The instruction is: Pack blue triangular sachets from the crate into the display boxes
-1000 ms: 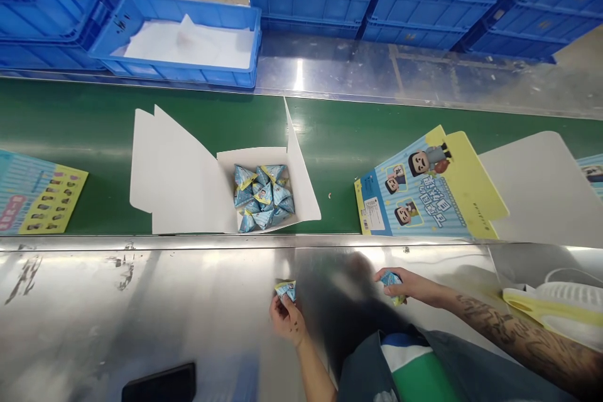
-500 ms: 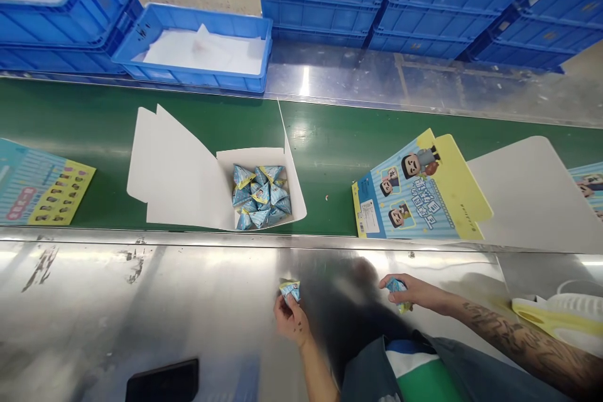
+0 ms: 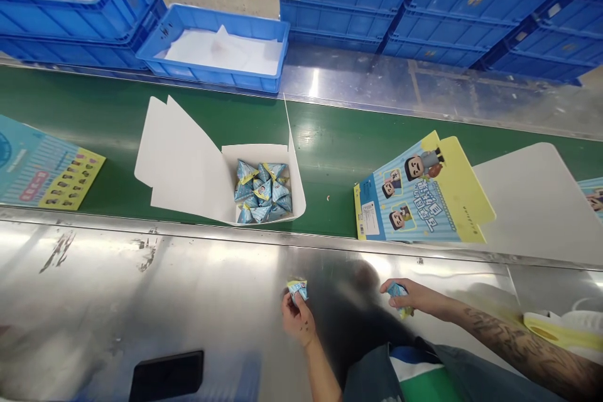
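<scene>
we've got a small blue packet [image 3: 298, 289] pinched in our left hand [image 3: 296, 319] and another packet [image 3: 398, 293] in our right hand [image 3: 414, 296]. the open white box [image 3: 264, 191] sits straight ahead on the green belt [image 3: 330, 151], up and a bit left of both hands, nearer the left.

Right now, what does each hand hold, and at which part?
The left hand pinches a small blue packet by its lower end with the fingertips. The right hand closes around another blue packet; only its top shows.
</scene>
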`<state>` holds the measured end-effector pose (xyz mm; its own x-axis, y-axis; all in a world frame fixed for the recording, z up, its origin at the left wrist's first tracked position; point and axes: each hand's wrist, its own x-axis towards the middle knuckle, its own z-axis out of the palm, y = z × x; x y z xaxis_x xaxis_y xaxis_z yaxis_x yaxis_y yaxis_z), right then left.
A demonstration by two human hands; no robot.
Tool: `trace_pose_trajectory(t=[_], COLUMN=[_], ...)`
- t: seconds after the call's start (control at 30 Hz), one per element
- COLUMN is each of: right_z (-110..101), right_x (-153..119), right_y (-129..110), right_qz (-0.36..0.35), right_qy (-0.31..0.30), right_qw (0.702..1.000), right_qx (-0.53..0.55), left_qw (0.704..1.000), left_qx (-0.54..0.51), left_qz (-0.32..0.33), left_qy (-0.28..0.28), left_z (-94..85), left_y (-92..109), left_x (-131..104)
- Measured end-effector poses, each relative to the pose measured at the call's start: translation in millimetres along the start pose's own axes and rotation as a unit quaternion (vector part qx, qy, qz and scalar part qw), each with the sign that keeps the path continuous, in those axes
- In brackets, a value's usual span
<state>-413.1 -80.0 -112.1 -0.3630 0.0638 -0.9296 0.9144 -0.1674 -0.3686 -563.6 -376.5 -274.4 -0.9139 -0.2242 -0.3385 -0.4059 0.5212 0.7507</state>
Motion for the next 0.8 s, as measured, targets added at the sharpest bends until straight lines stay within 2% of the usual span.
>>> trace_pose_trajectory(t=[0.33,0.47,0.57,0.67,0.73,0.8], right_z=[0.7,4.3,9.4,19.2,25.9,29.4], right_x=[6.5,8.8,6.0,-6.2,-23.5,-47.8], right_y=[11.4,10.9,0.3,-20.2,-37.0,-52.0], right_qz=[-0.007,-0.011,-0.008,-0.032,-0.081,-0.168], right_qy=[0.019,0.016,0.0,-0.004,-0.018,-0.057], right_qw=[1.0,1.0,1.0,0.999,0.996,0.98], right_qx=[0.004,0.004,-0.002,-0.013,0.02,0.089], left_qw=[1.0,1.0,1.0,1.0,1.0,0.999], left_qx=[-0.007,-0.002,0.008,0.011,0.009,0.006], left_qz=[0.016,0.024,0.023,0.024,0.029,0.036], left_qy=[0.012,-0.003,-0.01,-0.01,0.0,0.012], left_z=[3.0,2.8,3.8,4.8,3.9,1.3], left_y=[-3.9,-2.0,3.6,11.0,16.3,22.4], left_x=[-0.1,0.8,2.8,10.9,19.7,30.0])
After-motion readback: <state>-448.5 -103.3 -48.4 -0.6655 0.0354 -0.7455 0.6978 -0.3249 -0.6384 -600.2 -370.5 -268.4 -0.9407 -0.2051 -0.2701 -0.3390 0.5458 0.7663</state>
